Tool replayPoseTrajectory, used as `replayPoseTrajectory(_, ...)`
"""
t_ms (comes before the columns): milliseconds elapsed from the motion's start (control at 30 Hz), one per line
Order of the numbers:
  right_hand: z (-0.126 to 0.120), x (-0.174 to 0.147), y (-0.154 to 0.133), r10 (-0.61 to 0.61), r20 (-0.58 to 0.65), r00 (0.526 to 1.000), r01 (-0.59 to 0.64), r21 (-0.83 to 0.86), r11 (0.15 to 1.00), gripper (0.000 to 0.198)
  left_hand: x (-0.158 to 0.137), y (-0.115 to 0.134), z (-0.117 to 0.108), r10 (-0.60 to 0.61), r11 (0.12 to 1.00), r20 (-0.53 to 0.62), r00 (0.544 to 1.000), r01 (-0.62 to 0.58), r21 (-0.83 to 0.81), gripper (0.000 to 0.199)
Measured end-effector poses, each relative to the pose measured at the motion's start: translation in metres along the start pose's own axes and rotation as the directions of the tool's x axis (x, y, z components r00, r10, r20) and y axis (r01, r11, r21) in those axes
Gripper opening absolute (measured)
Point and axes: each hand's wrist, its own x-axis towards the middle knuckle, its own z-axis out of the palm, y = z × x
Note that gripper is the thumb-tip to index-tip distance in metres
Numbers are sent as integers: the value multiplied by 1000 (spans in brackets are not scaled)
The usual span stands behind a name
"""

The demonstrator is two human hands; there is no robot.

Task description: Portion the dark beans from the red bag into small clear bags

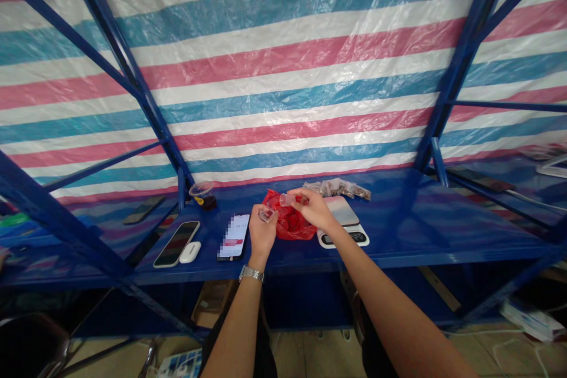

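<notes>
Clear cup [286, 199] and clear container [266, 215] are what we hold: the cup over the red bag [295, 225], the container by the bag's left edge. Largest of all, a striped sheet [283, 71] hangs behind our blue table [407, 224]. On the table, the red bag lies crumpled at the middle, with the white scale [345, 212] just beside it on the right and small packets [334, 188] behind. A lit phone [235, 237] lies left of the bag, near our left wrist.

Our right hand [312, 208] pinches the cup between thumb and fingers, and the cup points toward the left hand. Our left hand [263, 229] has its fingers curled round the container. Whether anything sits inside either piece, we cannot fairly tell at this size.

To handle these well, we judge that a light fingertip grip suits such thin-looking plastic. Both pieces are best held low and steady above the bag, with our right forearm clear of the scale.
</notes>
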Motion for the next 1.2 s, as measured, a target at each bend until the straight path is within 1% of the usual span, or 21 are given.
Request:
replayPoseTrajectory(100,4,-10,-18,-166,70,984,169,-39,985,36,-2,-1,0,24,1000,47,999,-24,15,21)
replayPoseTrajectory(200,8,-20,-31,-311,142,940,335,-204,920,38,-5,-1,2,47,998,110,993,-51,35,19)
replayPoseTrajectory(267,10,-24,-34,-355,173,919,393,-312,865,37,-7,1,4,48,998,133,990,-54,41,16)
replayPoseTrajectory(333,10,-26,-34,-383,193,903,429,-378,821,38,-8,3,5,41,998,136,990,-47,38,16)
replayPoseTrajectory(467,11,-26,-33,-417,229,880,476,-414,776,40,-9,4,7,33,998,142,989,-40,49,17)
replayPoseTrajectory(533,10,-25,-33,-416,229,880,475,-412,778,41,-8,3,7,30,997,142,989,-39,60,17)
replayPoseTrajectory(600,8,-22,-33,-396,182,900,435,-409,802,40,-7,0,7,27,996,131,991,-38,78,17)
replayPoseTrajectory(700,0,-17,-31,-307,54,950,299,-436,849,38,-5,-4,5,14,994,83,996,-23,110,17)
replayPoseTrajectory(767,-7,-14,-26,-216,21,976,200,-476,856,36,-3,-5,0,-2,992,47,999,-4,123,18)
replayPoseTrajectory(800,-10,-14,-22,-172,36,985,167,-500,850,34,-3,-4,-2,-6,992,28,1000,3,130,18)
replayPoseTrajectory(867,-13,-16,-14,-93,111,989,139,-546,826,30,-2,1,-8,18,986,-26,999,-13,163,19)
replayPoseTrajectory(967,-12,-23,-4,-20,236,971,158,-584,796,26,-4,10,-12,127,969,-117,985,-98,226,19)
replayPoseTrajectory(1033,-11,-25,-3,-20,265,964,176,-579,796,27,-6,17,-11,138,978,-108,984,-118,171,17)
replayPoseTrajectory(1067,-12,-24,-4,-40,244,969,176,-567,804,28,-7,21,-9,123,986,-83,989,-113,119,17)
replayPoseTrajectory(1133,-14,-22,-13,-114,155,981,178,-502,847,27,-9,25,-5,103,994,-24,994,-103,25,17)
replayPoseTrajectory(1200,-18,-21,-27,-192,84,978,209,-348,914,20,-12,27,-2,116,993,28,993,-116,0,17)
